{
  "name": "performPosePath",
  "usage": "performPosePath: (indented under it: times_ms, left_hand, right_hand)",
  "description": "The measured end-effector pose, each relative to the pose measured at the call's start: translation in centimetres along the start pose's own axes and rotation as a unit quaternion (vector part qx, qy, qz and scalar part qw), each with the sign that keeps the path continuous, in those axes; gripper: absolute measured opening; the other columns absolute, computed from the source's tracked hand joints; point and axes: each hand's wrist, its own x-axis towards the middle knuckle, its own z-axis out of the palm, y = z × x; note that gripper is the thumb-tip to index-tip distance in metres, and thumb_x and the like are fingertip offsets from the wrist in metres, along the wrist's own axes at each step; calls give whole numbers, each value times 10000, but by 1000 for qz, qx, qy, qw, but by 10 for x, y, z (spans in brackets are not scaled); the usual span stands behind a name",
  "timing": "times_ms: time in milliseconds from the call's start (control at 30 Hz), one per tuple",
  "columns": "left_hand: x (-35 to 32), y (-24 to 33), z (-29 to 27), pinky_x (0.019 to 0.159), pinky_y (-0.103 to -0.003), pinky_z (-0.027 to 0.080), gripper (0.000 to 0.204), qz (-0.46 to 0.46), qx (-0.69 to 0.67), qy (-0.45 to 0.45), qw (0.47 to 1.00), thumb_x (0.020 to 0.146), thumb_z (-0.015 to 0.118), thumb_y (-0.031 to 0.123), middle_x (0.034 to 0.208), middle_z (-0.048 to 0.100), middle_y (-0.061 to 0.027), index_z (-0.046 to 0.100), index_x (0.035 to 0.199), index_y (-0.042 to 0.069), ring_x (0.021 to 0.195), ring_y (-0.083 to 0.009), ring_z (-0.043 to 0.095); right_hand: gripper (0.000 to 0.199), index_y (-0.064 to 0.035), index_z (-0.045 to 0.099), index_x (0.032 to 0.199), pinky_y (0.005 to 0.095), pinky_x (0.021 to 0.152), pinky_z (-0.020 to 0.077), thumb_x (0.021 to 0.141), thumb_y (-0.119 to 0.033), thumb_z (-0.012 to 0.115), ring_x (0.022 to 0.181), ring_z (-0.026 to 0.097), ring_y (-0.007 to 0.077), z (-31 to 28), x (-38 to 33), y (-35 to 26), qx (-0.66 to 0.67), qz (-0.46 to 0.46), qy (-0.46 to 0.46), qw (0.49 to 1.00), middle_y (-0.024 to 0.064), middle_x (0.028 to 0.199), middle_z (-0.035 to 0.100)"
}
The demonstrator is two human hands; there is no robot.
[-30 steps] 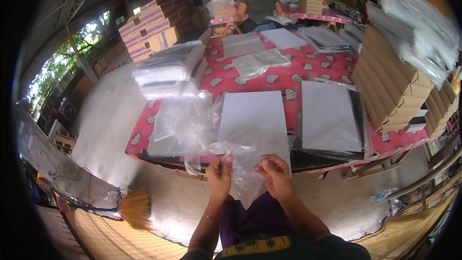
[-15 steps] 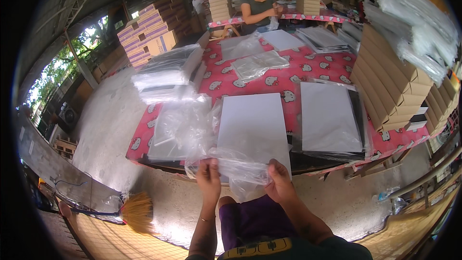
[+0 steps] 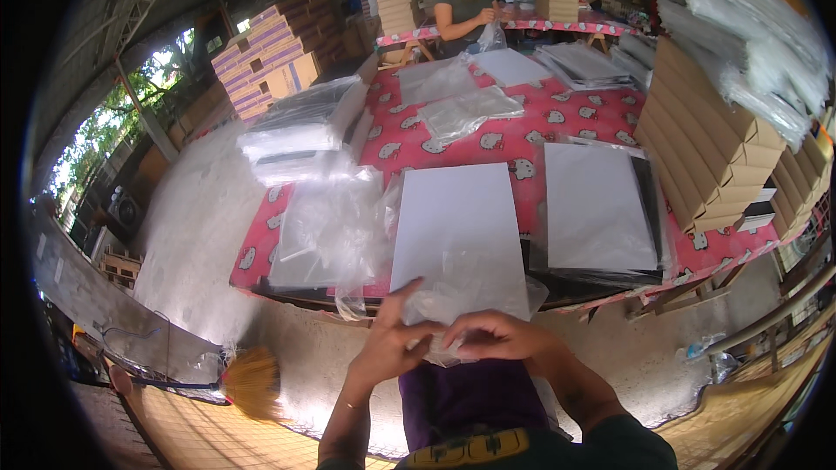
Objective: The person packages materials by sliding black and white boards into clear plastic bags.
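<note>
A white board or thick sheet (image 3: 457,222) lies at the table's near edge, its lower part under a thin clear plastic bag (image 3: 466,300). The bag's near end hangs bunched over the edge between my hands. My left hand (image 3: 387,348) has its index finger stretched toward the sheet and its thumb toward the bunched plastic. Curled fingers of my right hand (image 3: 501,335) pinch that plastic from the right. Crumpled clear bags (image 3: 326,235) lie to the left. On the right, another white sheet (image 3: 598,209) rests on a black panel in clear plastic.
The table has a pink patterned cover (image 3: 453,150). A plastic-wrapped stack (image 3: 300,126) stands at its left; folded brown cartons (image 3: 705,144) topped with bundled plastic (image 3: 753,43) stand right. Across the table a person (image 3: 464,9) handles plastic. A broom (image 3: 248,383) lies lower left.
My hands have come closer together and lower. The plastic stretched between them is now bunched, and part of it spreads over the sheet. My left index finger has straightened.
</note>
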Motion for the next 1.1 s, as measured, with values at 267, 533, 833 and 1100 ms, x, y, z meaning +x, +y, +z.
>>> performPosePath:
  times_ms: [267,533,833,1100]
  left_hand:
    - [-14,-41,-23,828,-435,449,102,-221,151,75,960,800,625,80,1088,590,-157,632,822,-20,967,-342,584]
    - [-30,-35,-47,706,-316,494,155,-97,-634,140,754,817,664,179,896,628,-100,575,788,56,736,-201,615]
    - [-36,-29,-5,616,-320,524,257,-113,-443,-22,889,918,582,290,847,624,-61,595,1084,94,671,-189,602]
    - [-59,-43,31,677,-313,477,515,-294,-386,-351,801,860,628,472,823,622,-60,629,1100,16,787,-152,574]
  right_hand:
    - [429,-51,685,785,392,748,472,849,-465,592,856,605,295,-37,-7,-32,-603,234,240,724,127,822,587]
    - [438,-30,651,835,374,757,467,899,-448,537,821,605,254,-77,-53,-12,-296,5,151,943,78,805,595]
    - [222,-56,574,885,275,624,434,908,-274,607,687,502,97,-62,-62,-18,83,115,50,989,15,764,550]
    - [175,-82,598,928,285,683,456,949,-244,539,714,569,109,-55,-62,23,495,-123,165,844,32,723,599]
